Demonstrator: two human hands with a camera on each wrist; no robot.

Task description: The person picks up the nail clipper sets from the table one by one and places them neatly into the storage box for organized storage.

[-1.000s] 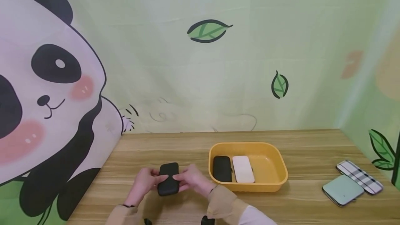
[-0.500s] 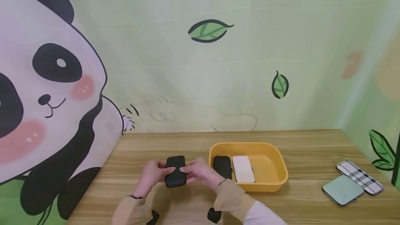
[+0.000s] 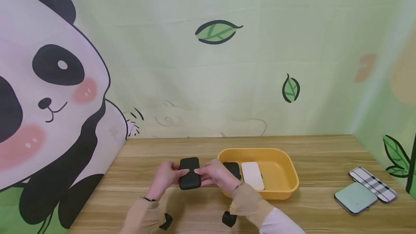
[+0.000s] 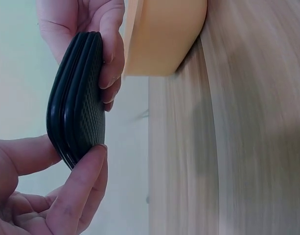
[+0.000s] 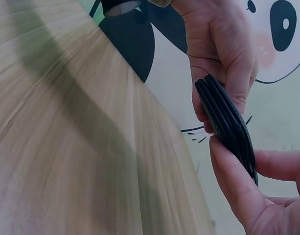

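A flat black case [image 3: 190,173] with rounded corners is held up above the table between both hands. My left hand [image 3: 164,178] pinches its left side, thumb on the near face and fingers behind. My right hand [image 3: 218,174] pinches the right side in the same way. In the left wrist view the case [image 4: 77,98] is edge-on, with a seam running along its rim and a finely patterned back. The right wrist view shows the case [image 5: 227,125] from its other edge, still closed, between the two hands.
A yellow tray [image 3: 280,194] stands right of the held case. In it lie another black case [image 3: 232,168], partly behind my right hand, and a white case [image 3: 252,175]. Farther right on the wooden table [image 3: 312,216] a mint-green case [image 3: 355,198] overlaps a plaid case [image 3: 373,183].
Both hands have carried the black case to the right and slightly away from me, towards the yellow tray. Their pinch on it has stayed the same.
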